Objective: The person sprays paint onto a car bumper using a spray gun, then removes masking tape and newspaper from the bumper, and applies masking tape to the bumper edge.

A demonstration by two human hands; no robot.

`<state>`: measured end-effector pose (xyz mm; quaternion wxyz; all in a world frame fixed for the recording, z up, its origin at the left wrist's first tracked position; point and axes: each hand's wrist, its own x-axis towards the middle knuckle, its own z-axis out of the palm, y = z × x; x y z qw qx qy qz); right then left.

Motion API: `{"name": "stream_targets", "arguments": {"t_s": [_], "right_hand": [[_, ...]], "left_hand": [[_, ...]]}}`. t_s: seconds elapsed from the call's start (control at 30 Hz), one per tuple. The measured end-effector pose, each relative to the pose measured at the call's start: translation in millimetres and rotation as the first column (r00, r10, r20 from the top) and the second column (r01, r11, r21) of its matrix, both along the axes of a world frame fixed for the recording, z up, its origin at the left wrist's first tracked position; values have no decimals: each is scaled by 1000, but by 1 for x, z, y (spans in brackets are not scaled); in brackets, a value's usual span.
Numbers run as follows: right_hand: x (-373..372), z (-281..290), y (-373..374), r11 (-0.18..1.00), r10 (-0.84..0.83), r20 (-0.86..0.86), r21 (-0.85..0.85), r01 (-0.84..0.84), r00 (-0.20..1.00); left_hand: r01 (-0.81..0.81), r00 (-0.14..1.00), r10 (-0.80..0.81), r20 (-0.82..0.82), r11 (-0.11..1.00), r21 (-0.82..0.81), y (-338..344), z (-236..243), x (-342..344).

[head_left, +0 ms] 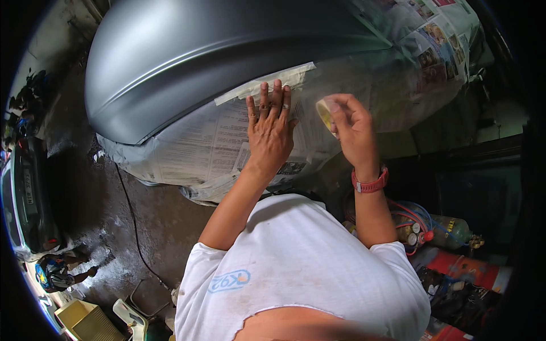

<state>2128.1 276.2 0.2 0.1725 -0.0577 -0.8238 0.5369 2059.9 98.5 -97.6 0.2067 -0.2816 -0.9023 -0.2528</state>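
My left hand lies flat, fingers slightly spread, on newspaper that covers the lower side of a car. Its fingertips reach a strip of cream masking tape along the edge between the paper and the grey car panel. To the right, my right hand grips a roll of masking tape, held just off the papered surface. A red watch is on that wrist. Part of the roll is hidden behind my fingers.
Gas cylinders with gauges and hoses stand at my right, beside a red cylinder. A black cable runs over the wet floor at the left. Farther left are a dark car, a person and a yellow container.
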Motion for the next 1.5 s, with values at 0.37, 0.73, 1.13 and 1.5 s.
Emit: {"name": "stream_targets", "arguments": {"t_s": [0.37, 0.73, 1.13, 1.5], "right_hand": [[18, -20, -38, 867, 373, 117, 309, -391, 920], [-49, -2, -1, 432, 141, 134, 883, -182, 981], [-84, -15, -13, 373, 126, 79, 920, -121, 989], [-69, -6, -14, 383, 164, 104, 910, -160, 981]], "left_hand": [[-152, 708, -553, 439, 487, 860, -39, -12, 33], [-209, 977, 180, 111, 752, 625, -28, -24, 1], [-358, 917, 393, -67, 886, 295, -50, -23, -18], [90, 993, -93, 78, 995, 42, 12, -39, -9]]}}
